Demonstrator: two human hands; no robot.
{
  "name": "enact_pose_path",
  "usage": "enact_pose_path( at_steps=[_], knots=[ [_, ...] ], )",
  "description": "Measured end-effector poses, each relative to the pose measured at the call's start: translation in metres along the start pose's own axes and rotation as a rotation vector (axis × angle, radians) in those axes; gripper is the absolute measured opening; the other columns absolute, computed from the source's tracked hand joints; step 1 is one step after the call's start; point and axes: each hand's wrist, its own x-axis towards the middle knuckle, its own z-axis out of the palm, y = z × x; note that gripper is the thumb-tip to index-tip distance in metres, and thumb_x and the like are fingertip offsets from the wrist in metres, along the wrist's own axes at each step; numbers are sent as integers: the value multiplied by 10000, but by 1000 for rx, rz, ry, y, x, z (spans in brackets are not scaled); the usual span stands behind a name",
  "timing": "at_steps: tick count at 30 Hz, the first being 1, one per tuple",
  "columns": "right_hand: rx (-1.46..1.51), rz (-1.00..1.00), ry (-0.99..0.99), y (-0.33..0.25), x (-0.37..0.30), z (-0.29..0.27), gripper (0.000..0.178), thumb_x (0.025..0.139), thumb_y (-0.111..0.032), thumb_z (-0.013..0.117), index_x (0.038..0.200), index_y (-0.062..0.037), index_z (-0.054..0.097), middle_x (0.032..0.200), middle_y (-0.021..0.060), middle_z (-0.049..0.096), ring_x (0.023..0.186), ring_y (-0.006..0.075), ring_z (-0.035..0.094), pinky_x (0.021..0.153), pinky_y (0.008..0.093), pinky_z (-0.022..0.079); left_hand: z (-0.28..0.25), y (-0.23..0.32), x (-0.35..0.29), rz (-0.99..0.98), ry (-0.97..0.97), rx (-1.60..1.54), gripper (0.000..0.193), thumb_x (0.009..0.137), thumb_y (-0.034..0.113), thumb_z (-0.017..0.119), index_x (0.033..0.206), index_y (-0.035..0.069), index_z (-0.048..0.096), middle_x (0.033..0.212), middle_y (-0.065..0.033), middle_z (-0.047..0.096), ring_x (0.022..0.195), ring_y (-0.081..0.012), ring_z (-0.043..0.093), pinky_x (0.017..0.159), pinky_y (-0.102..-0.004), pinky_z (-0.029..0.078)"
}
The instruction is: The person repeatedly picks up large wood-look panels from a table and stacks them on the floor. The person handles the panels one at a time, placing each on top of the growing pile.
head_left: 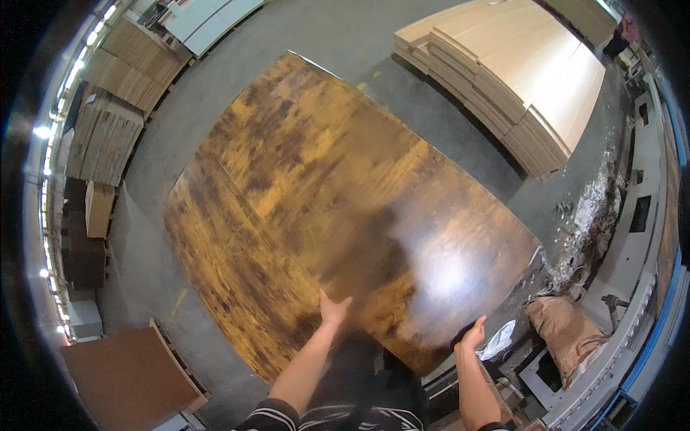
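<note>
A large glossy wood-grain panel (338,172), mottled yellow and dark brown, spreads out in front of me. Its near-left edge overlaps or adjoins more wood-grain board (237,287) of the same pattern; how the two are stacked I cannot tell. My left hand (334,310) is at that edge, thumb apart on the surface, the other fingers partly hidden. At the panel's near right edge my right hand (471,335) grips, fingers curled round the rim and partly out of sight beneath it. A bright light reflection covers the panel's right part.
Pale boards (503,65) stand stacked at the far right. Board stacks (108,136) line the left, with a brown panel stack (133,377) near left. On the right are a long machine frame (647,237), a brown sack (564,334), white scraps and a hammer (614,305).
</note>
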Motion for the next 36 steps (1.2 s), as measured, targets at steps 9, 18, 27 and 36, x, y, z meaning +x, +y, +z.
enact_pose_path(
  at_steps=[9, 18, 27, 36],
  knots=[
    [-330, -119, -250, 59, 33, 113, 379, 915, -361, 468, 962, 11, 523, 897, 67, 567, 802, 154, 499, 734, 309, 414, 32, 10, 11, 323, 148, 440, 1064, 604, 398, 767, 1408, 142, 118, 1411, -272, 129, 1302, -408, 173, 1038, -464, 234],
    [-776, -110, -303, 67, 20, 151, 431, 861, -406, 523, 881, 25, 540, 767, 157, 595, 704, 239, 549, 662, 375, 435, 36, -5, 50, 406, 236, 485, 1105, 597, 378, 782, 1415, 121, 84, 1423, -270, 86, 1304, -441, 111, 1051, -502, 170],
    [-956, -193, -328, 93, 3, 169, 555, 851, -495, 472, 809, 58, 489, 774, 288, 572, 777, 450, 561, 671, 509, 438, 29, -19, 58, 484, 135, 356, 949, 681, 280, 754, 1408, 135, 161, 1422, -285, 14, 1305, -451, 100, 1034, -479, 214],
    [-994, -112, -691, 67, 24, 171, 535, 829, -465, 524, 966, 53, 512, 922, 268, 589, 890, 407, 573, 750, 458, 467, 89, -33, -39, 446, -3, 561, 1065, 574, 174, 803, 1399, 90, 134, 1434, -234, -85, 1328, -407, 27, 1056, -476, 198]
  ],
)
